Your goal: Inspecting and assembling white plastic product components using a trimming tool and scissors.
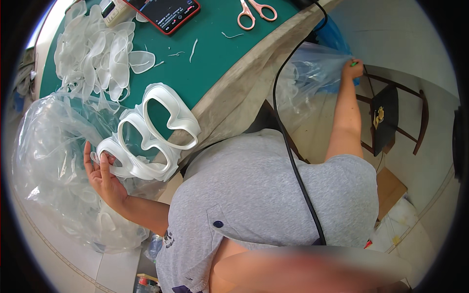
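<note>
Three white rubber diving mask skirts (168,115) lie overlapped at the table's near left edge. The fingers of my left hand (108,185) are around the rim of the nearest one; one finger stands out straight and fingertips show through its opening. Far to the right, my right hand (352,69) is closed at the edge of a clear plastic bag (312,66), pulling its film taut. A small green thing (353,64) shows at those fingers, too small to name. Pale pieces inside that bag are blurred by the film.
On the green table mat (210,63) lie a pile of translucent trimmed pieces (97,58), a phone (168,14), pink-handled scissors (256,13) and scraps. A big filled plastic bag (53,156) bulges at the left. A black cable (276,93) crosses my front; a chair (386,119) stands right.
</note>
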Tool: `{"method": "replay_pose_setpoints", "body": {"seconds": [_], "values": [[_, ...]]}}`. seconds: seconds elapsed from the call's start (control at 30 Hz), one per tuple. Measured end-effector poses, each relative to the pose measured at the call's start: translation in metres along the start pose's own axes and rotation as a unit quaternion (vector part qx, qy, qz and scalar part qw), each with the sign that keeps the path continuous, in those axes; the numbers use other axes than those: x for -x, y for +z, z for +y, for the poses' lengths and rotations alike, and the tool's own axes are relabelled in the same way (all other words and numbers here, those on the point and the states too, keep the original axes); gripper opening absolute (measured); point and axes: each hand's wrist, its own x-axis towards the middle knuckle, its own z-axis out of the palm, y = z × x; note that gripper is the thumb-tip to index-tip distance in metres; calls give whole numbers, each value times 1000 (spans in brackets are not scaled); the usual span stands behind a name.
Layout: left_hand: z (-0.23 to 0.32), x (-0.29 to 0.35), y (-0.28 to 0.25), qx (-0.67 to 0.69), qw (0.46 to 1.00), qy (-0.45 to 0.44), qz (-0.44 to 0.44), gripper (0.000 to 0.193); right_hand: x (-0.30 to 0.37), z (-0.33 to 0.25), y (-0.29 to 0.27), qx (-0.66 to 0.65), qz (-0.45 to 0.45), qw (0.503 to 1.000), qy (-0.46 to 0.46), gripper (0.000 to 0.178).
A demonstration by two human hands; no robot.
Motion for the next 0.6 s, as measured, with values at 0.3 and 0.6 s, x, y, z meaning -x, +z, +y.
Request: {"method": "replay_pose_setpoints", "body": {"seconds": [0.3, 0.6], "values": [[-2, 1, -2, 7, 1000, -1, -5, 58, -76, 44, 23, 14, -33, 998, 60, 24], [-3, 2, -4, 8, 1000, 1, -4, 58, 33, -87, -68, -50, -112, 980, -155, 19]]}}
